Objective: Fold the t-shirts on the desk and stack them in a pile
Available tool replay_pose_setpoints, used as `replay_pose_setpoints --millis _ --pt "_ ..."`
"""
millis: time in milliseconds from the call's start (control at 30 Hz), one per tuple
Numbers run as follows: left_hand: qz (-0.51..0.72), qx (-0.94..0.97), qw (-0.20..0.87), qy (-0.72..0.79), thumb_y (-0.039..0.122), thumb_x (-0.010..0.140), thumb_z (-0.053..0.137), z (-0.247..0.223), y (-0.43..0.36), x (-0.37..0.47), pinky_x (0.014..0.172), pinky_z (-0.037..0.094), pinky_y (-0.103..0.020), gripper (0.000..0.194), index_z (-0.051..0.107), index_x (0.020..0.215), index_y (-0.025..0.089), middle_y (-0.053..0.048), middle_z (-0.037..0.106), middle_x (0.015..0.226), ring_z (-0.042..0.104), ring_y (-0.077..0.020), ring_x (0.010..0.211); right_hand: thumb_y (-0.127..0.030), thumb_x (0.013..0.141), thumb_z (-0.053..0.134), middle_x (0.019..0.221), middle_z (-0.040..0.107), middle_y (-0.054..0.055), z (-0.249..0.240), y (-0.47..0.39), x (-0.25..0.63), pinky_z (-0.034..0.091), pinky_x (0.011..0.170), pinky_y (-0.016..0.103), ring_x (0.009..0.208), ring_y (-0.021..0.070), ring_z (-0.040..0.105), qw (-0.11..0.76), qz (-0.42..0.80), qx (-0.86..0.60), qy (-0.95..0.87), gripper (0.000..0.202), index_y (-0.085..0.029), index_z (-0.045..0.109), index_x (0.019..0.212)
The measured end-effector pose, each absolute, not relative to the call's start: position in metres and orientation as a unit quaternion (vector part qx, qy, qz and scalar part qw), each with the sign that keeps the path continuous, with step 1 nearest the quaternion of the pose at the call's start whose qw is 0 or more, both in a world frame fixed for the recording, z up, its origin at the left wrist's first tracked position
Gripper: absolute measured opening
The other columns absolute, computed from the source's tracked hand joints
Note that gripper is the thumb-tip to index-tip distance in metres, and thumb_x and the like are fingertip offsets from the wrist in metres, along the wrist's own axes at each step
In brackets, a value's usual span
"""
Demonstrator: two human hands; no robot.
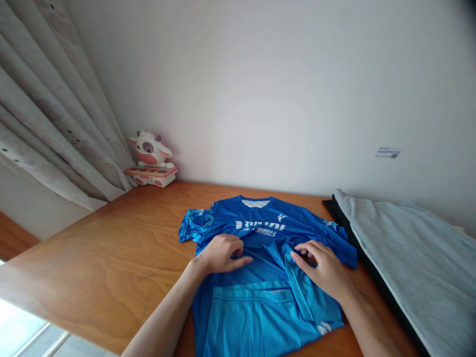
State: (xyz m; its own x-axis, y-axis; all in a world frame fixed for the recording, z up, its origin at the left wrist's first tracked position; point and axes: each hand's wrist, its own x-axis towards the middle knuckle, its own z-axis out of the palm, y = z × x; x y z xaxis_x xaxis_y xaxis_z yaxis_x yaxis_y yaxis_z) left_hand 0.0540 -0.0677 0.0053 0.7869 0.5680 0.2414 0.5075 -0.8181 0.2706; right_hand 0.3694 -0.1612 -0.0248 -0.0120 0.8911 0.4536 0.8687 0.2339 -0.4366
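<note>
A blue short-sleeved jersey (256,213) with white lettering lies spread on the wooden table, its neckline toward the wall. Over its lower part are light blue shorts (253,317), waistband toward the neckline. The right side of the shorts is rumpled and folded over. My right hand (322,265) has thumb and fingertips closed on a raised edge of this blue cloth. My left hand (225,253) rests on the left middle of the jersey, fingers curled and thumb apart, with nothing in it.
Grey folded cloth (416,248) lies along the right side over a black one (375,267). A toy cow with a keyboard (152,161) stands at the back left corner by the curtain (55,99). The wall (260,99) bounds the table (111,258) behind.
</note>
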Motion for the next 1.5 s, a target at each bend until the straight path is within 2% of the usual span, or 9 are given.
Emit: replay_pose_setpoints --millis 133,300,400,500,700,800,967,1133,1500 --pt "0.118 0.957 0.117 0.239 0.075 0.067 0.078 0.011 -0.081 0.056 0.069 0.044 -0.030 0.058 0.064 0.087 0.022 -0.003 0.067 0.086 0.063 -0.0219 0.078 -0.061 0.087 0.067 0.091 0.074 0.003 -0.018 -0.166 0.357 0.053 0.075 0.033 0.086 0.0245 0.071 0.294 0.086 -0.624 -0.719 0.034 -0.027 0.070 0.093" --pt "0.128 0.957 0.121 0.229 0.037 0.097 0.060 0.011 -0.079 0.057 0.079 0.047 -0.031 0.017 0.066 0.091 0.022 -0.006 0.070 0.098 0.064 -0.0222 0.091 -0.063 0.094 0.049 0.072 0.071 0.002 -0.023 -0.161 0.357 0.047 0.065 0.032 0.069 0.0243 0.069 0.352 0.088 -0.667 -0.651 0.041 -0.027 0.065 0.081" --pt "0.190 0.926 0.106 0.310 0.029 0.101 0.048 0.006 -0.073 0.058 0.085 0.049 -0.034 0.018 0.063 0.093 0.022 -0.008 0.071 0.099 0.065 -0.0246 0.096 -0.073 0.088 0.050 0.062 0.067 0.002 -0.022 -0.158 0.365 0.046 0.061 0.032 0.061 0.0237 0.065 0.449 0.073 -0.700 -0.550 0.050 -0.026 0.064 0.078" --pt "0.310 0.844 0.158 0.408 0.034 0.104 0.042 0.001 -0.067 0.059 0.082 0.050 -0.033 0.018 0.057 0.102 0.024 -0.006 0.071 0.098 0.068 -0.0232 0.094 -0.079 0.082 0.053 0.063 0.068 0.004 -0.022 -0.155 0.374 0.049 0.064 0.033 0.066 0.0253 0.065 0.538 0.079 -0.719 -0.433 0.057 -0.023 0.065 0.075" --pt "0.492 0.700 0.286 0.431 0.050 0.100 0.050 0.007 -0.064 0.059 0.064 0.043 -0.025 0.028 0.051 0.093 0.024 0.003 0.057 0.072 0.056 -0.0149 0.067 -0.066 0.085 0.059 0.118 0.074 0.014 -0.026 -0.145 0.387 0.054 0.087 0.041 0.105 0.0296 0.068 0.747 0.099 -0.613 -0.235 0.060 -0.017 0.071 0.116" --pt "0.492 0.674 0.387 0.393 0.062 0.093 0.057 0.015 -0.066 0.055 0.053 0.032 -0.023 0.041 0.052 0.086 0.022 0.007 0.045 0.063 0.042 -0.0110 0.056 -0.064 0.088 0.049 0.087 0.073 0.009 -0.026 -0.146 0.402 0.057 0.075 0.042 0.087 0.0279 0.070 0.792 0.145 -0.572 -0.155 0.049 -0.019 0.068 0.088" --pt "0.326 0.756 0.450 0.346 0.069 0.092 0.053 0.022 -0.072 0.051 0.053 0.032 -0.024 0.054 0.057 0.073 0.019 0.004 0.048 0.060 0.041 -0.0108 0.056 -0.071 0.092 0.034 0.059 0.056 0.005 -0.021 -0.155 0.409 0.052 0.065 0.037 0.066 0.0219 0.062 0.745 0.184 -0.599 -0.226 0.063 -0.028 0.033 0.046" --pt "0.242 0.860 0.330 0.306 0.053 0.100 0.051 0.015 -0.077 0.063 0.071 0.045 -0.027 0.043 0.068 0.079 0.019 -0.002 0.069 0.079 0.061 -0.0164 0.074 -0.060 0.086 0.065 0.089 0.075 0.006 -0.020 -0.157 0.372 0.053 0.078 0.041 0.085 0.0276 0.069 0.533 0.111 -0.648 -0.532 0.034 -0.027 0.073 0.083" --pt "0.288 0.829 0.048 0.476 0.039 0.099 0.049 -0.015 -0.043 0.044 0.096 0.049 -0.042 0.026 0.068 0.091 0.023 -0.008 0.069 0.100 0.064 -0.0272 0.099 -0.047 0.098 0.053 0.066 0.067 0.001 -0.031 -0.175 0.362 0.050 0.064 0.034 0.066 0.0226 0.067 0.276 -0.025 -0.661 -0.697 0.031 -0.028 0.077 0.095"
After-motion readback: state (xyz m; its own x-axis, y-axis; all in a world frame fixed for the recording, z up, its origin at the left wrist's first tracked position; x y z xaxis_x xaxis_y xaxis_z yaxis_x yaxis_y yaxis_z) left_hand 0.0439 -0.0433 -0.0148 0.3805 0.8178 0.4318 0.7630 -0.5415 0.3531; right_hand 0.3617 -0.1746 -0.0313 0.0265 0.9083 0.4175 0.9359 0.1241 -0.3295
